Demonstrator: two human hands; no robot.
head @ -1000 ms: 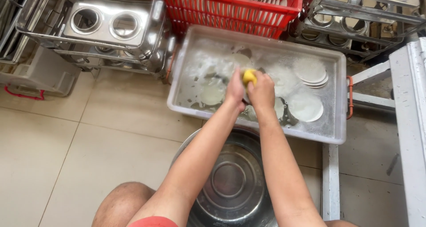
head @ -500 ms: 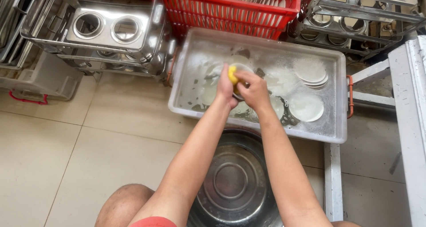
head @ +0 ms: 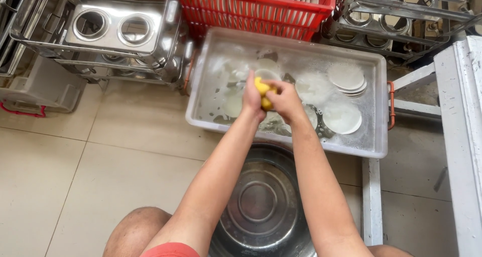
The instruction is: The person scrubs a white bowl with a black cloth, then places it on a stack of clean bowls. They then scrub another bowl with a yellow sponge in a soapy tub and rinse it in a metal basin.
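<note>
Over grey tub [head: 381, 111]: our left hand [head: 250, 97] grips small dish [head: 266, 75], right hand [head: 286, 100] clenches yellow sponge [head: 263, 89]. Scrubbing midway; white plates [head: 345, 76] inside tub unwashed, steel basin [head: 261, 207] below tub empty.

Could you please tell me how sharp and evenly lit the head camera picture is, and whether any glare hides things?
Head view: soft, even daylight and mostly sharp; the hands around the yellow sponge are slightly blurred; foam and reflections in the tub veil the plates; the steel basin shows mild glare.
</note>
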